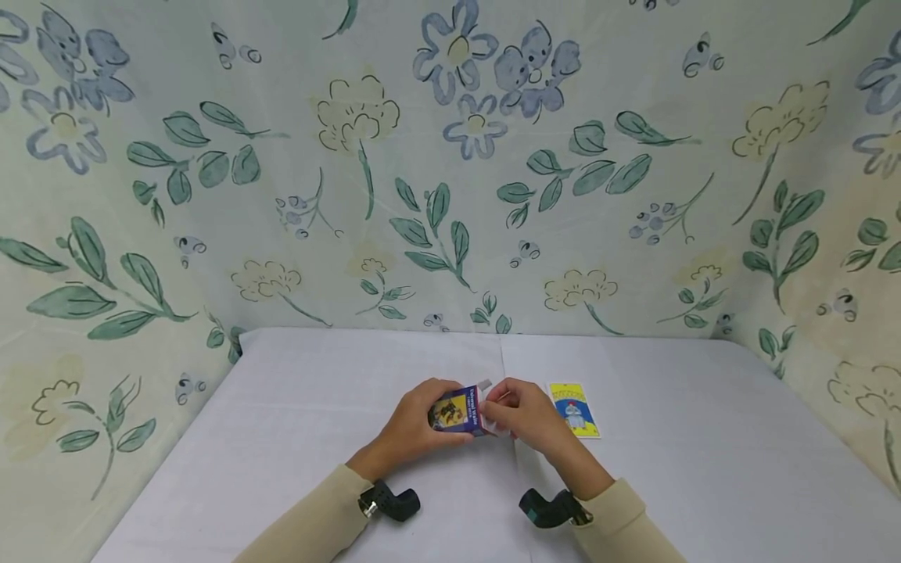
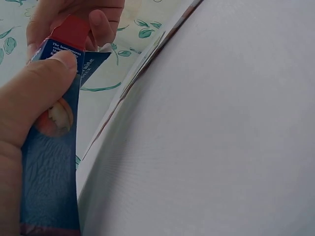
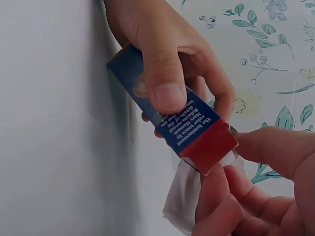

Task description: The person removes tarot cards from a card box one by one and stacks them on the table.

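Observation:
A small blue tarot card box (image 1: 454, 412) with a yellow picture panel is held above the white table. My left hand (image 1: 411, 422) grips it around the body, the thumb lying along its narrow side. At the box's right end, a red side flap (image 3: 210, 147) sticks out and a white-lined lid flap (image 3: 181, 199) hangs loose. My right hand (image 1: 524, 413) is at this end, thumb and fingertips pinching the box's edge beside the flaps. What lies inside the box cannot be seen.
A yellow and blue card or booklet (image 1: 575, 410) lies flat on the white table cloth (image 1: 669, 453), just right of my right hand. A floral curtain (image 1: 450, 172) hangs behind the table and along both sides. Each wrist wears a black camera (image 1: 397, 502).

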`<state>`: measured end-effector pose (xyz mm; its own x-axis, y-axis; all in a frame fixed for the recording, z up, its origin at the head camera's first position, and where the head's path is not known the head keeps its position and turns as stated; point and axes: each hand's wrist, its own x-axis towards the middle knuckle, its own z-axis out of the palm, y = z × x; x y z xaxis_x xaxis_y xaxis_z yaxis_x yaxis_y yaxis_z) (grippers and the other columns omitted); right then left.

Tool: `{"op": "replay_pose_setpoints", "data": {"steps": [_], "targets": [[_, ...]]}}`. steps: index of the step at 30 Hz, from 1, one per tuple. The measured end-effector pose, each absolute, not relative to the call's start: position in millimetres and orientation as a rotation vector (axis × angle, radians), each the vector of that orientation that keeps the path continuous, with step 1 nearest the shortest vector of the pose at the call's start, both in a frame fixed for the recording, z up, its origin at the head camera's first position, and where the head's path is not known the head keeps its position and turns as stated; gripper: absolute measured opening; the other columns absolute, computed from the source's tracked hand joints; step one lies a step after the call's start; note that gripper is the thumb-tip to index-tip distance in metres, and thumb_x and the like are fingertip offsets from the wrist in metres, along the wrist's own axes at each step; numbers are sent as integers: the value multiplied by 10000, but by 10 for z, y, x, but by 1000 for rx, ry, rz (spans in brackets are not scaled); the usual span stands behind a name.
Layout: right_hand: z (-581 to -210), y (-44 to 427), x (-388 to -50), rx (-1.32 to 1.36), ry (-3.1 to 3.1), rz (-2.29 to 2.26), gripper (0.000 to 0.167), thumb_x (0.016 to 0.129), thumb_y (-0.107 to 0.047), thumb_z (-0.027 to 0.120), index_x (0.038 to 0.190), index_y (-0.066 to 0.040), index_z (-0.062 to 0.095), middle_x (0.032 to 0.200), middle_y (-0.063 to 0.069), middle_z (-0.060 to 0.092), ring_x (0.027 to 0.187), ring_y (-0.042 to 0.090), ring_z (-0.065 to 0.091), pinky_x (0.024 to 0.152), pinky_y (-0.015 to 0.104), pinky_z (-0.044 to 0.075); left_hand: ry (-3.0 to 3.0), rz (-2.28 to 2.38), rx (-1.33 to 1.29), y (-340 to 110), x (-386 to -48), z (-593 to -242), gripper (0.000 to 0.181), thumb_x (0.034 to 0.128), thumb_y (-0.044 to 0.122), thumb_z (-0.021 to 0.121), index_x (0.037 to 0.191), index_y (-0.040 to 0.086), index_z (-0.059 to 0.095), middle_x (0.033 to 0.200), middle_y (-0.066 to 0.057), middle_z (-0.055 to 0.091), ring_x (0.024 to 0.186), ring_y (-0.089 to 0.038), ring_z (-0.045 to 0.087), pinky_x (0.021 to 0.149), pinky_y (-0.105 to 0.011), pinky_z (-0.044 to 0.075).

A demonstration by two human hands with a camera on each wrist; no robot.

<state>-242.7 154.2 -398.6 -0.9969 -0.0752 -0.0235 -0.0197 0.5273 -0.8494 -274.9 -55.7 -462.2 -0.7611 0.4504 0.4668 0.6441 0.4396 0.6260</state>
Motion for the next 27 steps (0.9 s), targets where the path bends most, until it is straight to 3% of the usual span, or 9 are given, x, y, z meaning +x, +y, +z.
{"op": "replay_pose_setpoints", "data": {"steps": [27], "targets": [[-4008, 1530, -2435, -90, 2715, -1510, 113, 877, -187, 656, 911, -82, 681, 756, 32, 637, 627, 213, 566, 546, 306, 519, -2471, -1221, -934, -555, -2747, -4640, 744, 731, 593, 753, 1310, 177, 538, 1222, 102, 566, 1015, -50, 506, 873, -288, 461]]}}
